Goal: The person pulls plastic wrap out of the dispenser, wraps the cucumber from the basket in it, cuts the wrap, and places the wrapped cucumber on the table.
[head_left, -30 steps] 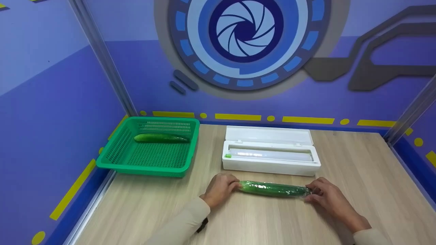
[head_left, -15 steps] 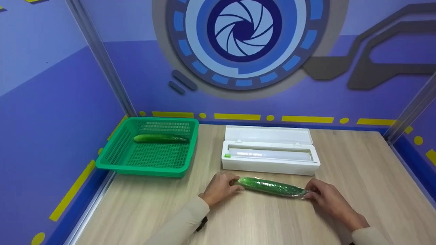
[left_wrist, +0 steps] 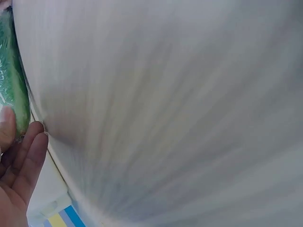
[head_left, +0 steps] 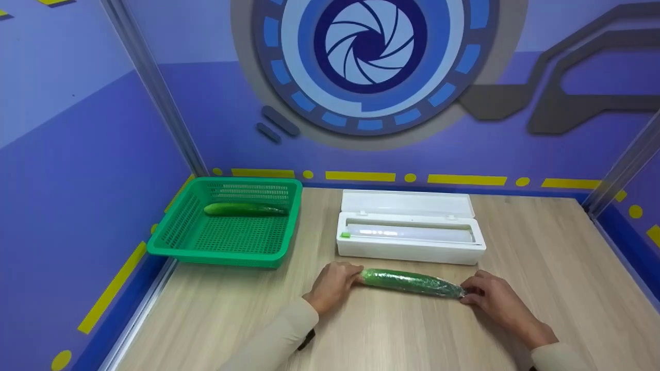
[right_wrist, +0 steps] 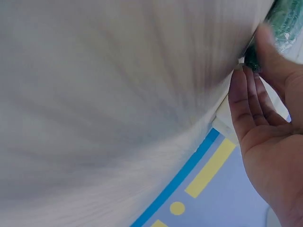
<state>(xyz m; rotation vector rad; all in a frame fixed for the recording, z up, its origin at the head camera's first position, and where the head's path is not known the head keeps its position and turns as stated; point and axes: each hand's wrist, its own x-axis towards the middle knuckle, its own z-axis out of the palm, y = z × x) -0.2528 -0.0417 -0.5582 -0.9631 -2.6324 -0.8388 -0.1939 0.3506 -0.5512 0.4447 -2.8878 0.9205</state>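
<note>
A cucumber wrapped in clear cling film [head_left: 412, 283] lies crosswise in front of the white box, its right end slightly nearer me. My left hand [head_left: 334, 287] pinches its paler left end; in the left wrist view the thumb [left_wrist: 6, 130] is on one side of the tip and the fingers are on the other. At the darker right end, my right hand [head_left: 497, 299] pinches the tip and the gathered film between thumb and fingers. The right wrist view shows that thumb [right_wrist: 271, 49] along the cucumber, with fingertips close to the tabletop.
Behind the cucumber stands a white cling film box [head_left: 412, 253], lid raised, with a film roll [head_left: 412, 233] and a small green slider [head_left: 345, 235]. A green basket [head_left: 221, 257] at the left holds another cucumber [head_left: 242, 208]. Purple wall panels [head_left: 206, 113] border the wooden table [head_left: 392, 340].
The cucumber's left end has shifted slightly away from me, so it now lies at more of a slant. The left fingers lifted apart, then closed again at its end. Both hands stay at its ends.
</note>
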